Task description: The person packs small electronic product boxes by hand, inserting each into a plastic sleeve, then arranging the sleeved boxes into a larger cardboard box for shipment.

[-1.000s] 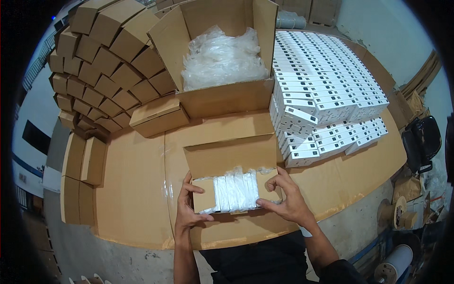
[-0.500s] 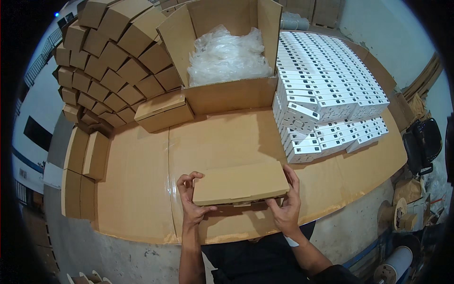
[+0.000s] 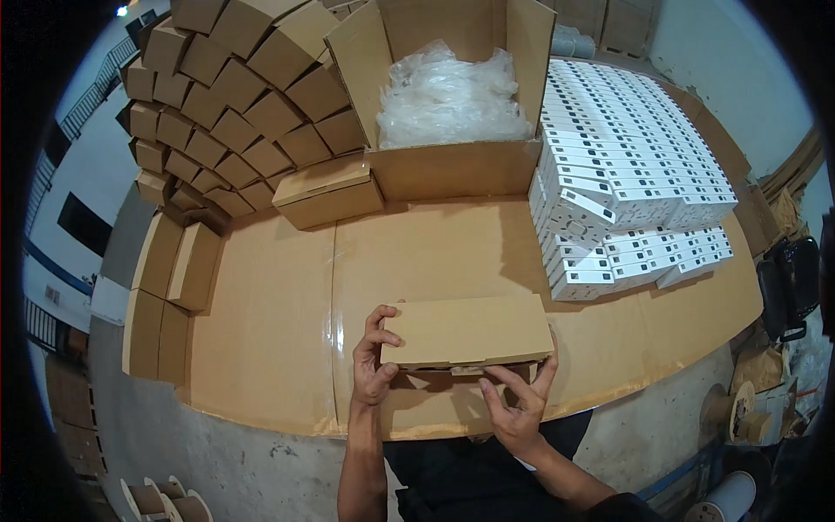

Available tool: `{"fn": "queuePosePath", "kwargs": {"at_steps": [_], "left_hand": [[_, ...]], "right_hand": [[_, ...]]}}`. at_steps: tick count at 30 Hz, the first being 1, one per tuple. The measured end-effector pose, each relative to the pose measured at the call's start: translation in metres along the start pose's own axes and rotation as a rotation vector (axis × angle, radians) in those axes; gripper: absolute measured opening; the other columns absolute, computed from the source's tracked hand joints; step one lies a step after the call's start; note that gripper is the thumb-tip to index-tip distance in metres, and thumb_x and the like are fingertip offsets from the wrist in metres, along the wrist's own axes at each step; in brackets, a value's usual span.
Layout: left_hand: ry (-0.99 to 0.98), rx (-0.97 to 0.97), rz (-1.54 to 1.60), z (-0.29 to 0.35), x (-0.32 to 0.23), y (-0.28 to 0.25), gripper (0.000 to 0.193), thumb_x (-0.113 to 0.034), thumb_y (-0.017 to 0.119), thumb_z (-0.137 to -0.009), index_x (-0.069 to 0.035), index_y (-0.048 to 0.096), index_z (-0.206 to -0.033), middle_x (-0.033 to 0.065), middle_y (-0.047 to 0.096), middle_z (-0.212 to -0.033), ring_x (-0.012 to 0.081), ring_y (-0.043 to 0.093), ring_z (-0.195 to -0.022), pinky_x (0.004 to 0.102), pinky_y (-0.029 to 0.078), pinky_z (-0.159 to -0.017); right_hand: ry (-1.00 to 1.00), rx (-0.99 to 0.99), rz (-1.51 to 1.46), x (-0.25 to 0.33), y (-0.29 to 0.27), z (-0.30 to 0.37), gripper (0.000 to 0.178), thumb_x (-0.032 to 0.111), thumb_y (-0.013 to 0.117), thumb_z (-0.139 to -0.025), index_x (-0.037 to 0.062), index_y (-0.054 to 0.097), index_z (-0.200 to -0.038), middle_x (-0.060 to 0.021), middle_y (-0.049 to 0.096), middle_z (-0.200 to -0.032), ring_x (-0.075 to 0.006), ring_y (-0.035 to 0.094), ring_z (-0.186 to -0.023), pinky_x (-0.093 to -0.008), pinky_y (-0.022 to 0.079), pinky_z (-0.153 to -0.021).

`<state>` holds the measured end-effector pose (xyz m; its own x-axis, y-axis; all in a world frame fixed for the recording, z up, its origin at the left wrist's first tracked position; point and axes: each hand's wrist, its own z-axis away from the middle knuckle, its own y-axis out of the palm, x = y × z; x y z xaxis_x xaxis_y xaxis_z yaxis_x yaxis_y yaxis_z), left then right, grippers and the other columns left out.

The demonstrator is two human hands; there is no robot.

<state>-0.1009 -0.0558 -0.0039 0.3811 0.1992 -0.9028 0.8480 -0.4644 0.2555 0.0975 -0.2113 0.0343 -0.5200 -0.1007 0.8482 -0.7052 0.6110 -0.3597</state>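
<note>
A long brown cardboard box (image 3: 465,331) is right in front of me over the near part of the table, its lid lying almost level and a narrow dark gap showing along the front edge. My left hand (image 3: 376,357) grips its left end, fingers bent over the corner and thumb at the front. At the front right corner is my right hand (image 3: 519,396). Its fingers touch the front flap and the right end, while the thumb points up below the edge. What lies inside the box is hidden.
An open carton (image 3: 452,170) of clear plastic bags stands at the back. Stacked white boxes (image 3: 639,165) fill the right side. Brown boxes (image 3: 235,130) are piled back left, with one single box (image 3: 329,193) beside the carton and several (image 3: 156,304) along the left edge.
My right hand has shifted from clasping the right end to fingering the front flap. The left hand keeps its hold. The whole scene has slid slightly rightward in view.
</note>
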Motion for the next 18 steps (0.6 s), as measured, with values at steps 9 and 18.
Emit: {"fn": "queuePosePath", "kwargs": {"at_steps": [9, 18], "left_hand": [[0.001, 0.033, -0.043, 0.003, -0.010, 0.000, 0.026, -0.026, 0.085, -0.076, -0.014, 0.068, -0.091, 0.0167, 0.044, -0.151, 0.0357, 0.033, -0.149, 0.0516, 0.016, -0.123], [-0.021, 0.002, -0.036, 0.002, -0.007, 0.004, 0.025, -0.024, 0.084, -0.074, -0.014, 0.066, -0.086, 0.0169, 0.046, -0.150, 0.0356, 0.033, -0.149, 0.0527, 0.014, -0.124]], "right_hand": [[-0.101, 0.007, -0.038, -0.004, -0.003, -0.004, 0.028, 0.003, 0.085, -0.077, 0.0155, 0.082, -0.102, -0.0309, 0.018, -0.164, -0.0463, 0.027, -0.152, -0.0470, 0.030, -0.121], [-0.075, -0.102, -0.287, -0.025, -0.007, -0.011, 0.034, 0.002, 0.071, -0.092, 0.0038, 0.049, -0.117, -0.0321, 0.035, -0.154, -0.0398, 0.037, -0.146, -0.0493, 0.029, -0.120]]}}
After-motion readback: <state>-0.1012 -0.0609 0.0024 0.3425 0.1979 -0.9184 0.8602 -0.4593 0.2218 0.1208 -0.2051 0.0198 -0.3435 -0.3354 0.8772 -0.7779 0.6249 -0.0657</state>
